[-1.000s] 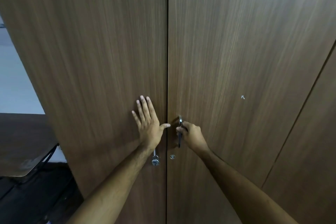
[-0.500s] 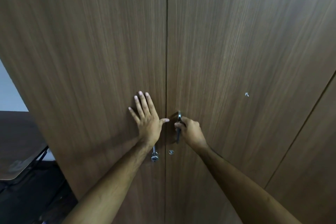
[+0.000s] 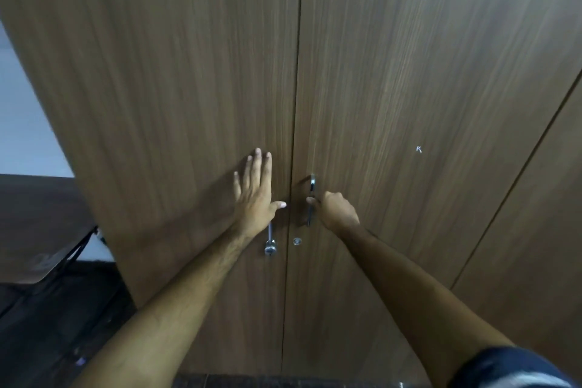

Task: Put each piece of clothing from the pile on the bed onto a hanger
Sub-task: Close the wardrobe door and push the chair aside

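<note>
Two brown wood-grain wardrobe doors (image 3: 409, 72)

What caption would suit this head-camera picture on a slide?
Left hand flat on the left wardrobe door, right hand gripping the right door's metal handle.

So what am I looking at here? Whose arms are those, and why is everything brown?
A person is wearing a camera on their head, so you see what they see, looking forward and down along their own two bare arms. The brown is a wooden wardrobe with two closed doors. The left hand lies flat and open on the left door, over the top of that door's metal handle. The right hand is curled around the right door's handle. A small round keyhole sits just below. At the far left you can glimpse a dark table. No clothes or hangers are in view.
</note>
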